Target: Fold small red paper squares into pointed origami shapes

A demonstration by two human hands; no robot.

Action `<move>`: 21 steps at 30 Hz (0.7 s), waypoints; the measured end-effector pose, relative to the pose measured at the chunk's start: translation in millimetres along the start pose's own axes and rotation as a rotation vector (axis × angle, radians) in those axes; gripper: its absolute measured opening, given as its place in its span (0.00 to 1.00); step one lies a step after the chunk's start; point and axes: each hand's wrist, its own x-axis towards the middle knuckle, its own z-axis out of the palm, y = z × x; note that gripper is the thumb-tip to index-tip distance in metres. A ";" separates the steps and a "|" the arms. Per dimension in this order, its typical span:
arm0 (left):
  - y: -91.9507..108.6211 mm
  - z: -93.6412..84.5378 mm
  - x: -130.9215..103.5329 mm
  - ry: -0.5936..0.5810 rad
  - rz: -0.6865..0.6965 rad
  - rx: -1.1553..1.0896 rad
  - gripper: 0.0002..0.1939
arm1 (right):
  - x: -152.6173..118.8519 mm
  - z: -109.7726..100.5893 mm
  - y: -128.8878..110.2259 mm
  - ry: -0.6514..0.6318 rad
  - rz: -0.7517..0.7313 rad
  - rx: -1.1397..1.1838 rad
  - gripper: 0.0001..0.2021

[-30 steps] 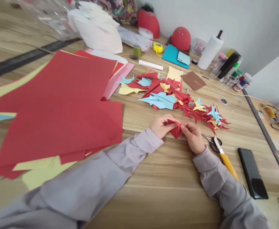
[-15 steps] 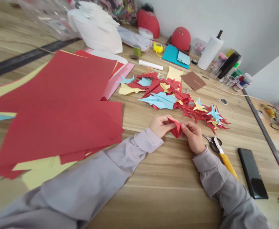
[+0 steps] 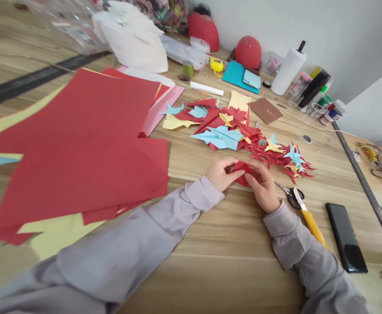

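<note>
Grey sleeves (image 3: 138, 235) reach forward from our side across a wooden surface (image 3: 197, 274). Just beside the right sleeve lies a yellow cutter (image 3: 313, 226), with a phone (image 3: 346, 237) to its right and scissors (image 3: 291, 195) by its tip; if the blade is out, a careless wrist could brush it. Next, in the middle, our left hand (image 3: 221, 175) and right hand (image 3: 263, 185) have their fingers pinched on one small folded red paper (image 3: 242, 166), partly covering it. We judge that uneven pinching could skew a crease, and pulling both ways could tear it. Large red sheets (image 3: 89, 148) spread at our left. Beyond the hands, a pile of folded shapes (image 3: 223, 136), mostly red, could swallow a dropped piece. Farthest stands a white roll (image 3: 288, 72).
</note>
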 end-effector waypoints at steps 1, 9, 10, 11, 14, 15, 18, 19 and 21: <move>-0.7 0.6 0.0 0.002 -0.004 -0.032 0.09 | 0.5 -0.5 0.2 0.004 -0.004 -0.003 0.11; -5.7 -0.4 2.9 -0.011 0.108 -0.106 0.05 | 2.9 -0.1 0.5 0.040 0.041 0.119 0.11; -5.4 -0.8 2.9 -0.017 0.116 -0.094 0.05 | 2.8 0.4 0.3 0.047 0.047 0.135 0.11; -4.7 -1.2 2.6 -0.020 0.126 -0.076 0.05 | 2.5 0.9 0.3 0.054 0.049 0.143 0.10; -1.8 -1.5 0.8 -0.038 0.170 -0.005 0.07 | 1.3 1.7 1.2 0.071 0.034 0.089 0.08; -0.9 -1.5 0.0 -0.042 0.189 0.006 0.07 | 0.9 1.7 1.9 0.079 0.027 0.041 0.06; 1.1 -1.2 -1.7 -0.040 0.261 0.008 0.06 | -0.2 0.9 4.3 0.111 0.003 -0.125 0.03; 1.5 -1.2 -2.0 -0.038 0.287 0.014 0.06 | -0.5 0.6 4.9 0.121 -0.006 -0.163 0.03; 1.9 -1.3 -2.4 -0.027 0.334 0.046 0.07 | -1.1 0.4 5.3 0.141 -0.016 -0.197 0.03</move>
